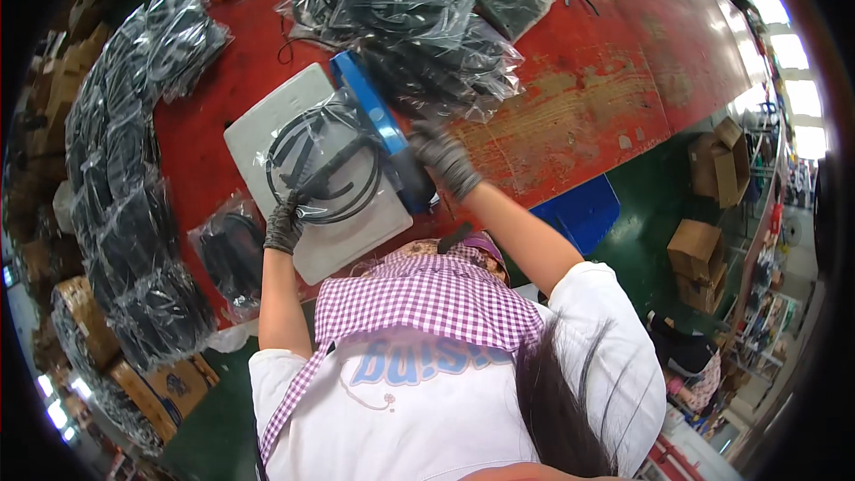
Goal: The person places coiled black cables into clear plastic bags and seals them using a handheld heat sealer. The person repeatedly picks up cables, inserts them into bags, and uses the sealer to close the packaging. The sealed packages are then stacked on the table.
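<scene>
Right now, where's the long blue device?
Head view, upper centre: the device is on the red table, along the white board's right edge, beside the right hand.

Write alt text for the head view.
A gray-gloved left hand touches a clear plastic bag of coiled black tubing on a white board, beside a blue heat sealer; the gloved right hand is at the sealer's right side. More bagged black items lie heaped on the red table.

Glossy, crinkled plastic bag (322, 158), smooth matt board (349, 245)
Shiny blue bar (370, 102); rough, worn red table (588, 93); cloth-like gloves (448, 160).
</scene>
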Demonstrator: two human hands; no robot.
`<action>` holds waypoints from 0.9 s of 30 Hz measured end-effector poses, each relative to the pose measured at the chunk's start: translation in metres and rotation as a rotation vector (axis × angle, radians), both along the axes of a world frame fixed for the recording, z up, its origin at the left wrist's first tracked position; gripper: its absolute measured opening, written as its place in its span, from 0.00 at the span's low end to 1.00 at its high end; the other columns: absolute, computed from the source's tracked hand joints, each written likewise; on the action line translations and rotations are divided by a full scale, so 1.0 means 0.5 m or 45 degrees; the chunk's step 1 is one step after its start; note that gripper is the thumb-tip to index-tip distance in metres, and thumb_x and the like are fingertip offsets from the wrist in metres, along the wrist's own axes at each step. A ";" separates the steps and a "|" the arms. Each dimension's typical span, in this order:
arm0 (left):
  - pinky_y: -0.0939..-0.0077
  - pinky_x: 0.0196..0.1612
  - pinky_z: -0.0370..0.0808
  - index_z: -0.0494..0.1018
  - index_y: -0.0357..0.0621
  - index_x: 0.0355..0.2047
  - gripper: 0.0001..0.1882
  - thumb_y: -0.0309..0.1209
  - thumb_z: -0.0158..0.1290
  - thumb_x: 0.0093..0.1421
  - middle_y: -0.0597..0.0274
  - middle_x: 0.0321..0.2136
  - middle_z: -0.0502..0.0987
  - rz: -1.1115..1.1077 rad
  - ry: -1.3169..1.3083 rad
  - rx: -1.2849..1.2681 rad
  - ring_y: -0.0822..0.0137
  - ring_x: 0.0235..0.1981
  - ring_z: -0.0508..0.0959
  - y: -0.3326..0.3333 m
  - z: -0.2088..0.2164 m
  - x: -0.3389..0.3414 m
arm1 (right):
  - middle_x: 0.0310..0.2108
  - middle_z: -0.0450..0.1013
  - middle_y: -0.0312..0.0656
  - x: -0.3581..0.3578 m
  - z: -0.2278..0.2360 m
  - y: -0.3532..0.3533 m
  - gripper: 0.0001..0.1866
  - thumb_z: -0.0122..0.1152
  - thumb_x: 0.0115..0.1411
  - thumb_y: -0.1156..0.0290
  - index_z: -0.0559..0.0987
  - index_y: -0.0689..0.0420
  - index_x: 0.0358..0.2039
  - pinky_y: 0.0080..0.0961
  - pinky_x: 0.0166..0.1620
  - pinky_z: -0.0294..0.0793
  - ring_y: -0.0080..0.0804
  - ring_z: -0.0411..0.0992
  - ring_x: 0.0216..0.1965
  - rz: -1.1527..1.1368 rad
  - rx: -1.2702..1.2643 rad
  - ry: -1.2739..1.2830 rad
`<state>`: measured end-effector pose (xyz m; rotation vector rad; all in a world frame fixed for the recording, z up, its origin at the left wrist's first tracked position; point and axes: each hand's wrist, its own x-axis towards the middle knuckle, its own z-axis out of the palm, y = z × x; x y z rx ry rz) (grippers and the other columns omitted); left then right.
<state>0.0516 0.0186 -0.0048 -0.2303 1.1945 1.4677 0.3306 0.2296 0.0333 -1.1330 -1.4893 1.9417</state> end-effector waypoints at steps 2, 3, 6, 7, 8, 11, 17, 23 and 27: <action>0.77 0.31 0.73 0.70 0.40 0.32 0.08 0.28 0.51 0.51 0.61 0.27 0.74 0.043 0.099 0.001 0.70 0.29 0.74 -0.028 0.036 -0.005 | 0.30 0.69 0.35 0.058 0.040 0.080 0.13 0.56 0.49 0.65 0.71 0.53 0.35 0.22 0.36 0.69 0.27 0.68 0.33 -0.337 -0.357 0.133; 0.76 0.31 0.73 0.70 0.40 0.32 0.08 0.28 0.51 0.51 0.61 0.27 0.74 0.056 0.147 0.000 0.70 0.29 0.74 -0.043 0.053 -0.007 | 0.29 0.69 0.35 0.071 0.021 0.126 0.13 0.56 0.48 0.67 0.70 0.53 0.35 0.23 0.33 0.70 0.27 0.68 0.32 -0.502 -0.464 0.209; 0.72 0.34 0.74 0.69 0.40 0.34 0.09 0.27 0.50 0.51 0.60 0.29 0.74 0.253 -0.033 0.032 0.68 0.30 0.74 -0.145 0.101 -0.057 | 0.26 0.69 0.35 0.117 -0.074 0.278 0.16 0.57 0.44 0.74 0.69 0.51 0.36 0.26 0.28 0.72 0.28 0.69 0.27 -0.748 -0.270 0.356; 0.71 0.34 0.74 0.69 0.39 0.35 0.10 0.26 0.49 0.51 0.59 0.29 0.74 0.361 -0.130 0.073 0.67 0.30 0.74 -0.177 0.133 -0.066 | 0.25 0.68 0.35 0.129 -0.095 0.318 0.19 0.57 0.42 0.76 0.68 0.51 0.37 0.27 0.27 0.73 0.29 0.69 0.26 -0.747 -0.104 0.319; 0.69 0.37 0.73 0.68 0.38 0.39 0.13 0.28 0.49 0.52 0.58 0.32 0.73 0.426 0.017 0.057 0.64 0.33 0.74 -0.183 0.199 -0.054 | 0.25 0.69 0.35 0.117 -0.064 0.308 0.20 0.57 0.41 0.77 0.67 0.51 0.38 0.28 0.29 0.73 0.30 0.69 0.26 -0.756 -0.273 0.378; 0.68 0.41 0.71 0.67 0.39 0.41 0.16 0.30 0.50 0.51 0.57 0.35 0.73 0.547 0.595 -0.068 0.62 0.36 0.73 -0.360 0.146 -0.101 | 0.27 0.70 0.35 0.088 -0.050 0.314 0.15 0.54 0.44 0.73 0.71 0.51 0.36 0.30 0.32 0.73 0.31 0.69 0.27 -0.694 -0.654 0.338; 0.68 0.44 0.70 0.68 0.41 0.38 0.16 0.28 0.54 0.48 0.59 0.37 0.72 1.392 -0.031 0.290 0.62 0.39 0.71 -0.371 0.085 -0.136 | 0.35 0.70 0.43 0.278 -0.404 0.455 0.13 0.42 0.52 0.68 0.72 0.57 0.35 0.32 0.48 0.59 0.37 0.64 0.40 0.076 -1.090 1.095; 0.61 0.45 0.69 0.67 0.39 0.40 0.18 0.26 0.53 0.47 0.55 0.39 0.70 1.398 0.082 0.031 0.59 0.40 0.71 -0.442 -0.068 -0.052 | 0.22 0.71 0.37 0.095 -0.233 0.353 0.04 0.55 0.49 0.71 0.73 0.52 0.28 0.26 0.27 0.72 0.29 0.69 0.22 -0.595 -0.723 0.367; 0.56 0.47 0.68 0.65 0.37 0.42 0.19 0.24 0.52 0.47 0.49 0.40 0.69 1.396 -0.123 -0.100 0.55 0.41 0.70 -0.418 -0.180 -0.035 | 0.21 0.72 0.37 0.116 -0.156 0.366 0.04 0.52 0.50 0.71 0.73 0.53 0.28 0.25 0.26 0.72 0.30 0.70 0.20 -0.692 -0.693 0.381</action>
